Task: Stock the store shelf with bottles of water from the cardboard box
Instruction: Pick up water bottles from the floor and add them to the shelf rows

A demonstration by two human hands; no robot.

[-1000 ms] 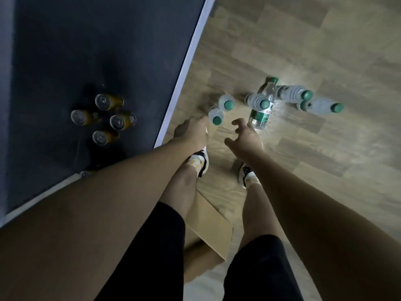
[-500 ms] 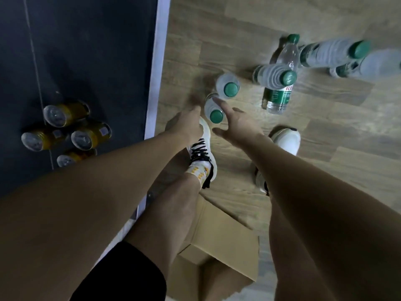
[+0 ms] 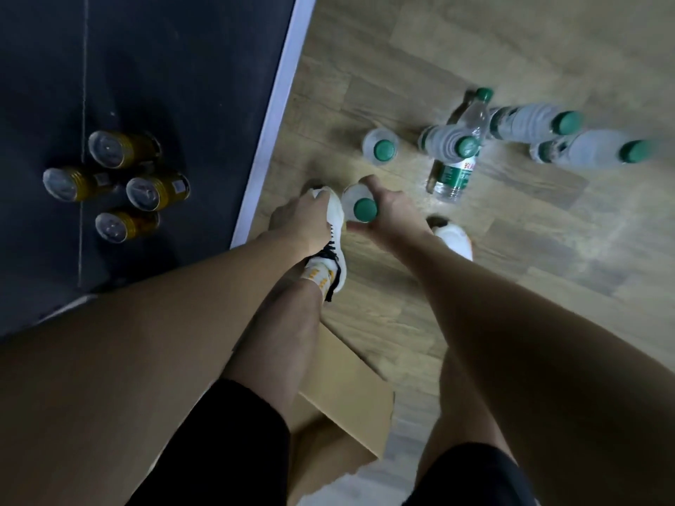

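Green-capped bottle (image 3: 359,204) sits upright on the wood floor (image 3: 511,286), approx centre frame, w/ the right hand (image 3: 392,213) curled round its far side. Left hand (image 3: 303,220) hangs at the bottle's 9 o'clock over a white shoe (image 3: 334,220); can't tell how its fingers lie or if they touch anything. Five more water bottles (image 3: 453,146) wait at 1–2 o'clock, one lying flat, rest upright. Cardboard box (image 3: 350,396) at 6 o'clock, between the legs. Dark shelf (image 3: 164,85) at 9–10 o'clock carries only four gold cans (image 3: 109,184), no water visible on it. So judging by this: unboxing mostly done, stocking barely begun, six bottles left to place.
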